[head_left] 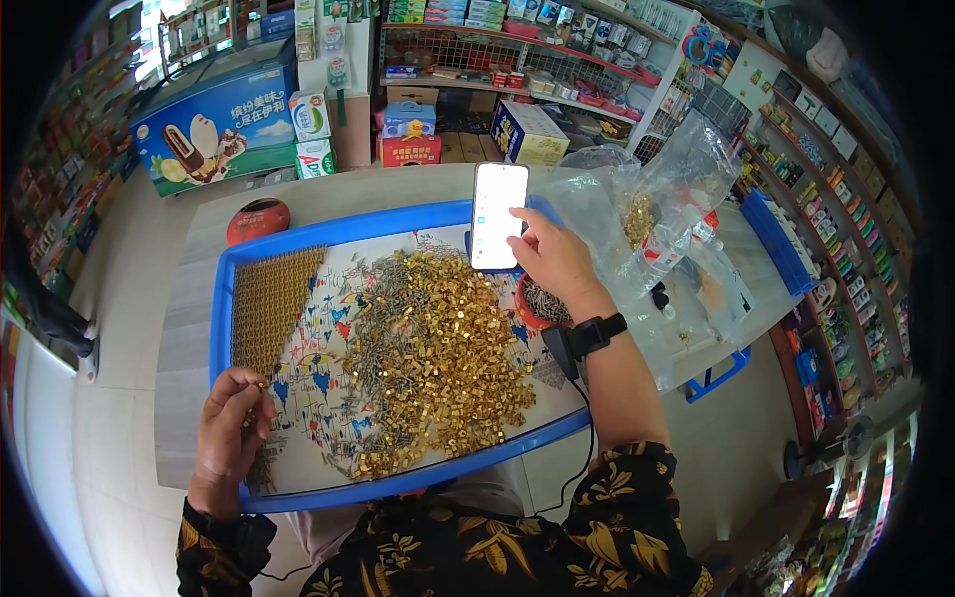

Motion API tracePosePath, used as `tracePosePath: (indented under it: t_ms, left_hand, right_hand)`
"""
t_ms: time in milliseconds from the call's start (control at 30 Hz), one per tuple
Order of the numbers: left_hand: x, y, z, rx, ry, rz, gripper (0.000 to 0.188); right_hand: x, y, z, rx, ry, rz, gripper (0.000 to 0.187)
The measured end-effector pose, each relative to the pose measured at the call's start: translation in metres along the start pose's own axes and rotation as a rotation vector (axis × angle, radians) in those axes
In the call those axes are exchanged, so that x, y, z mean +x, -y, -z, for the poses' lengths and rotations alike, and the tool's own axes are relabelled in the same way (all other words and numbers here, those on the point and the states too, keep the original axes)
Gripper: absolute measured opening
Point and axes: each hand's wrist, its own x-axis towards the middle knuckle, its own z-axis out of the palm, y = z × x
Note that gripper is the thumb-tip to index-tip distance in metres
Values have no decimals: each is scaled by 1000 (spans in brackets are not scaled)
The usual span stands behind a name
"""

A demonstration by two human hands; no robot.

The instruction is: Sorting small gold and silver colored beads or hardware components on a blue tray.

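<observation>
A blue-rimmed tray (pixel 348 231) lies before me on the table. On its patterned base is a heap of small gold-coloured metal pieces (pixel 453 363), with silvery pins (pixel 383 298) mixed in on its left side. Tight rows of gold-coloured pieces (pixel 271 298) fill the far left corner. My left hand (pixel 234 423) is closed at the tray's left edge, with small gold-coloured pieces showing at its fingers. Over a lit smartphone (pixel 497 224) at the tray's far rim, my right hand (pixel 557 259) has its fingers apart, the fingertips at the screen.
Beside the phone, a red bowl (pixel 542 303) holds silvery pins. Clear plastic bags (pixel 617 214) and a bottle (pixel 662 249) lie to the right. A red round object (pixel 259 219) sits beyond the tray. Stocked shelves and a blue freezer (pixel 219 129) stand around the table (pixel 184 398).
</observation>
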Motion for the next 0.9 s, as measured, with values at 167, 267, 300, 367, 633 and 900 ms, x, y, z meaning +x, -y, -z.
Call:
tracePosePath:
  t_ms: [167, 267, 300, 367, 633, 900]
  left_hand:
    - [0, 2, 1, 6, 17, -18, 11]
    - [0, 2, 1, 9, 8, -15, 12]
    - [0, 1, 1, 9, 7, -16, 12]
    - [1, 1, 0, 11, 4, -16, 12]
    - [0, 0, 0, 30, -1, -9, 12]
    - [0, 1, 1, 47, -18, -6, 13]
  right_hand:
    - [1, -3, -3, 5, 6, -1, 42]
    - [2, 1, -2, 19, 14, -11, 49]
    - [2, 1, -2, 18, 14, -12, 49]
    - [2, 1, -3, 0, 12, -9, 52]
    - [2, 2, -4, -5, 40, -44, 55]
    - [3, -3, -5, 70, -17, -35, 55]
